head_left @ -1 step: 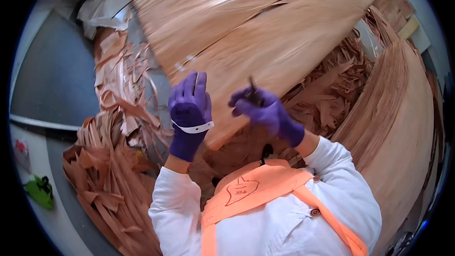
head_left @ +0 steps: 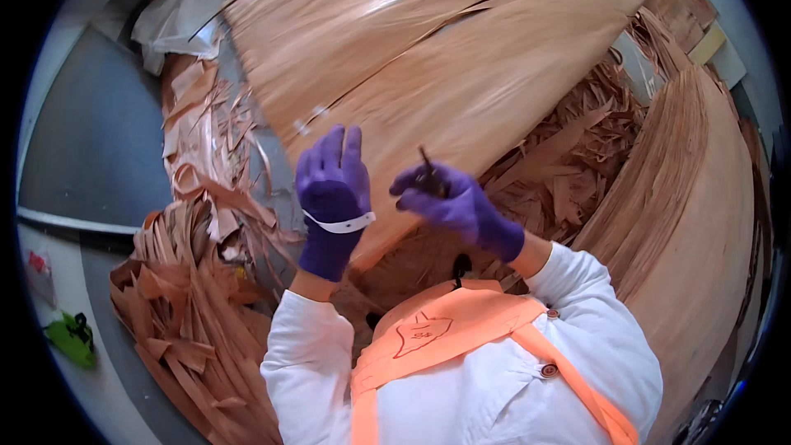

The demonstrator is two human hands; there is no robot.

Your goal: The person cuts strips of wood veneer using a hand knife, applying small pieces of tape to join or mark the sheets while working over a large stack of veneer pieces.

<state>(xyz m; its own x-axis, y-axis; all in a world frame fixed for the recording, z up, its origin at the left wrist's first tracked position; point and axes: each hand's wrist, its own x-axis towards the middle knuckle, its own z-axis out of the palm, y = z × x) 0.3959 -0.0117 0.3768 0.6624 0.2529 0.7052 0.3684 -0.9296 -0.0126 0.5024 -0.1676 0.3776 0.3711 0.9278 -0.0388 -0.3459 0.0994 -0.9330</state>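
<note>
Wood sheet (head_left: 470, 74), big, thin and light brown, lies in front of me, with its near end by my two purple gloves. I watch from far off through the head camera. A long dark split (head_left: 474, 11) runs across the sheet, and shiny white bits (head_left: 319, 110) sit near its left end.

My left hand (head_left: 334, 177) is spread flat with nothing in it, by the sheet's left edge. I can't tell if it touches the wood. My right hand (head_left: 445, 198) is curled around a small dark tool (head_left: 430, 180). It is a bit blurry, so I can't tell what kind of tool it is.

I think this is a between step, with the tool ready and no cutting or pressing to see. To work on the wood, I would need the left palm down flat and the right hand lower, slow and soft, since such thin wood could tear more.

Torn scraps (head_left: 568, 152) lie to the right, and long strips (head_left: 189, 280) hang in a heap on the left.
</note>
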